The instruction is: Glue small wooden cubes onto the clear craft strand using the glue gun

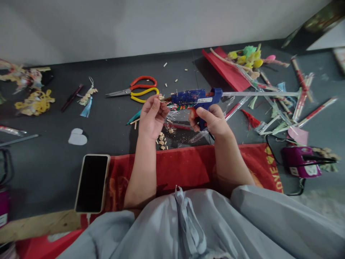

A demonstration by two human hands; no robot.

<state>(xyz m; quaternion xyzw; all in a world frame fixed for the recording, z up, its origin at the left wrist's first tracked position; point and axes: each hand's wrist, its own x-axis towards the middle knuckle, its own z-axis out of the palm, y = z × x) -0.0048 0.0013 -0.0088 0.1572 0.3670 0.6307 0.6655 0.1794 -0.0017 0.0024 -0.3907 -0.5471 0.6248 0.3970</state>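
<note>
My right hand [208,118] is wrapped round the handle of a blue hot glue gun [188,97], its fingers at the orange trigger. A long clear glue stick [258,94] sticks out of the gun's back end. The nozzle points left, close to my left fingertips. My left hand [153,115] pinches a small pale wooden piece [161,98]; its exact shape is partly hidden by the fingers. Below the hands lie several small pale pieces [162,139] with crumbs. Scissors [134,90] with red and yellow handles lie just beyond my left hand.
A red towel [185,162] lines the near edge, with a phone [93,183] at its left. Red paper [229,68], yellow craft flowers [248,59] and wrapped sticks [302,97] crowd the right. A purple power block [300,162] with cables stands near right. A tasselled ornament [87,99] lies left.
</note>
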